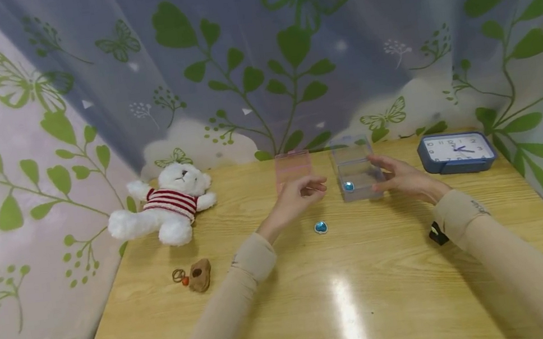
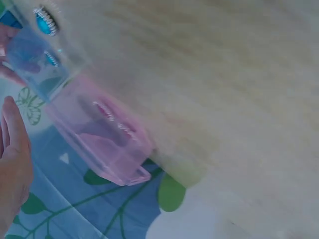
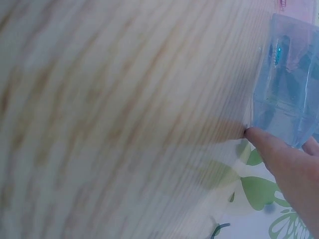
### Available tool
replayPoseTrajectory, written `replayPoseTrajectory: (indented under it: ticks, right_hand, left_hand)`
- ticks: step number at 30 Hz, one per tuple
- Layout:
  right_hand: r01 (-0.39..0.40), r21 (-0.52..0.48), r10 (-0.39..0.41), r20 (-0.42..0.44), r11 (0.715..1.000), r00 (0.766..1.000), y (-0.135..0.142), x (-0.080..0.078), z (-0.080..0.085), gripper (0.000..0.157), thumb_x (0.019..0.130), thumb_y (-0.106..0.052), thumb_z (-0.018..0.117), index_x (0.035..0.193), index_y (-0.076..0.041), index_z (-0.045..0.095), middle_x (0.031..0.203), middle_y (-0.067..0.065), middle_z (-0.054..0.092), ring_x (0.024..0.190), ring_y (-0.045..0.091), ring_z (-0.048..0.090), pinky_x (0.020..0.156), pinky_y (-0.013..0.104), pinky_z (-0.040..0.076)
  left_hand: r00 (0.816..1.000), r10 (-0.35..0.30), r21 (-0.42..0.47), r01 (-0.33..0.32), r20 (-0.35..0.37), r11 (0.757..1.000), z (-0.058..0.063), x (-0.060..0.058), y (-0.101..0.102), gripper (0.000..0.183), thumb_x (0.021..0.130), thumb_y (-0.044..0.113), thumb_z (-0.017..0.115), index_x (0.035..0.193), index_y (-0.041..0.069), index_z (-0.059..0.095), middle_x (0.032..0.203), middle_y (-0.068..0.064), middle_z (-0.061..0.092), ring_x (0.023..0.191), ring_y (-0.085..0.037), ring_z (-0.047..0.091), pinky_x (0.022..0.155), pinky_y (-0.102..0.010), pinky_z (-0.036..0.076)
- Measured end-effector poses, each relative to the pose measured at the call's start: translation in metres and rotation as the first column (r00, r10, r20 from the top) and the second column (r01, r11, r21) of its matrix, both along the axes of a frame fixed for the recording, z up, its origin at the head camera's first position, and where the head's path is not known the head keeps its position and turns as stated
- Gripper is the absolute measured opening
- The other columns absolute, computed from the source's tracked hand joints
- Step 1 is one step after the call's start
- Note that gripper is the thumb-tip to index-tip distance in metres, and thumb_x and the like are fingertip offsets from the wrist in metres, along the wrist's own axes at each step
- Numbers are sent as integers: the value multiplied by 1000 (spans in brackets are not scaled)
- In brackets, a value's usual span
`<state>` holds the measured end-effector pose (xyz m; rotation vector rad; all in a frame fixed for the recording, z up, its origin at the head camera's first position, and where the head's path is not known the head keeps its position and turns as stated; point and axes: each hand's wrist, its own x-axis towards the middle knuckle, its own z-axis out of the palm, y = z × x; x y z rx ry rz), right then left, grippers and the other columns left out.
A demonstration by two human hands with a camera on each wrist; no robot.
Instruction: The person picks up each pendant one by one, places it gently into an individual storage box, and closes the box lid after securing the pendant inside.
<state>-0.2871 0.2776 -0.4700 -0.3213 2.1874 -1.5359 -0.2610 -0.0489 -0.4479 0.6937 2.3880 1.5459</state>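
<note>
Leafy, butterfly-printed curtains are hanging behind a wooden table, beyond both hands' fingers. On its right side, a clear blue box is resting in the right hand's grip, the thumb and fingers spreading wide along that end. One blue gem is lying inside, left of those fingers. The left hand is hovering with fingers loosely bent and narrowly spaced, just beside a pink box; two pink gems are showing inside that one. Another blue gem is lying on the wood, nearer the person than the left fingers. Farther left of them, a white teddy bear is reclining and a brown keychain is lying nearer the person. Right of the right fingers, a clock is sitting, while a black object is lying beside the right sleeve.
</note>
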Motion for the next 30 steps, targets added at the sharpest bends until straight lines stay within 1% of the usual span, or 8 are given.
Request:
replayPoseTrajectory:
  ticks: [2, 7, 9, 13, 16, 23, 27, 30]
  right_hand:
    - [-1, -3, 1, 0, 1000, 1000, 1, -1, 0, 96, 100, -5, 69, 171, -11, 5, 178, 19, -6, 160, 57, -1, 128, 70, 17]
    - [-3, -16, 3, 4, 1000, 1000, 2, -1, -1, 96, 100, -5, 69, 171, -11, 4, 178, 18, -6, 160, 57, -1, 128, 70, 17]
    - [-2, -17, 2, 4, 1000, 1000, 2, -1, -1, 96, 100, -5, 69, 171, -11, 4, 179, 17, -6, 160, 57, -1, 129, 70, 17]
    - [0, -18, 0, 8, 1000, 1000, 3, -1, -2, 96, 100, -5, 69, 171, -11, 4, 179, 17, -7, 160, 57, -2, 129, 70, 15]
    - [1, -24, -1, 15, 1000, 1000, 2, -1, -2, 96, 100, -5, 69, 170, -11, 4, 178, 18, -7, 160, 57, -2, 129, 70, 14]
    - [-4, -25, 4, 19, 1000, 1000, 1, 1, 0, 97, 100, -6, 69, 171, -11, 3, 178, 18, -8, 160, 57, -3, 129, 71, 14]
    - [-7, -19, 8, 25, 1000, 1000, 0, 1, 1, 97, 100, -6, 70, 171, -12, 3, 178, 17, -9, 160, 56, -3, 128, 72, 15]
    - [-10, -18, 10, 25, 1000, 1000, 0, 1, 1, 97, 101, -6, 69, 171, -12, 3, 179, 16, -9, 160, 57, -4, 128, 72, 15]
  left_hand:
    - [1000, -8, -31, 8, 0, 999, -3, 1, -4, 38, 103, 12, 68, 140, 3, 65, 128, -19, 73, 115, -27, 71, 100, -29, 60]
    - [999, -30, -102, 33, 25, 994, -10, 4, -12, 39, 102, 9, 68, 140, 1, 64, 128, -17, 72, 115, -29, 70, 102, -33, 59]
    - [998, -51, -135, 55, 35, 989, -14, 4, -13, 39, 101, 9, 69, 139, 1, 64, 127, -18, 72, 113, -28, 69, 101, -33, 59]
    - [994, -113, -199, 113, 10, 973, -21, 3, -14, 41, 98, 7, 73, 137, -2, 64, 119, -18, 73, 107, -27, 71, 98, -29, 60]
    - [990, -139, -239, 139, 15, 961, -24, 5, -14, 44, 96, 6, 75, 138, -3, 63, 115, -17, 73, 104, -26, 73, 95, -28, 61]
    - [989, -138, -314, 146, 48, 938, -27, 9, -12, 50, 94, 11, 80, 140, 1, 63, 118, -15, 71, 109, -24, 70, 98, -30, 59]
    - [989, -144, -365, 147, 35, 919, -29, 12, -10, 51, 92, 12, 82, 139, 1, 63, 121, -14, 71, 111, -25, 69, 100, -30, 59]
    - [989, -147, -406, 139, 12, 903, -29, 15, -7, 51, 93, 11, 81, 139, 0, 64, 121, -14, 71, 108, -24, 68, 99, -31, 59]
